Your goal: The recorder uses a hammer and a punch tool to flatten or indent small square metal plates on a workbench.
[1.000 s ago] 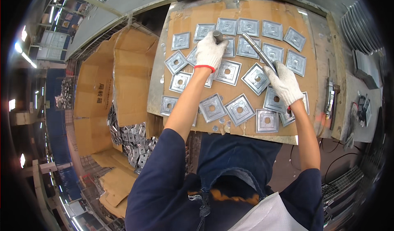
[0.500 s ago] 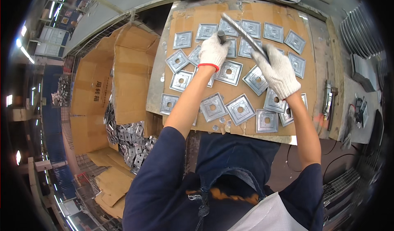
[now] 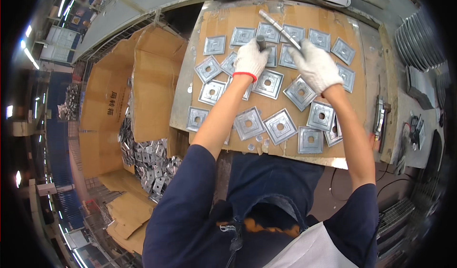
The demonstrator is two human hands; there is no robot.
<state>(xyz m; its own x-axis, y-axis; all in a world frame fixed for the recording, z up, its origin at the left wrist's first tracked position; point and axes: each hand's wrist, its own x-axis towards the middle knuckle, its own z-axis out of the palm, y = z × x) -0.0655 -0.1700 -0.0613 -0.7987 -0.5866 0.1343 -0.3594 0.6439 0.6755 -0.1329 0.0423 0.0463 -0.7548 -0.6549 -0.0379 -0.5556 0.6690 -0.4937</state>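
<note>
White knit gloves cover both our hands. In the left hand (image 3: 251,59) we hold a short dark cylinder (image 3: 261,43) upright, fingers curled round it, with one silvery plate (image 3: 272,56) just to its right, partly hidden. The right hand (image 3: 318,67) is closed round a long metal rod (image 3: 281,29); the glove is blurred, so we cannot fairly tell how tightly those fingers grip. The rod's long axis slants from the right hand up and leftward, its free end beyond the cylinder's top and apart from it as far as we can judge. The left hand is the nearer to the cylinder; the right is just across from it, over other square plates (image 3: 319,39) spread about.

These lie on a brown cardboard sheet (image 3: 217,23) that covers most of our desk (image 3: 183,111); those nearer our body show a central hole. To our left, open cartons (image 3: 154,87) stand by a heap of small metal pieces (image 3: 154,168). On the right are stacked grey discs (image 3: 419,39) and a slim tool (image 3: 379,118); lit tubes glow at the far left.
</note>
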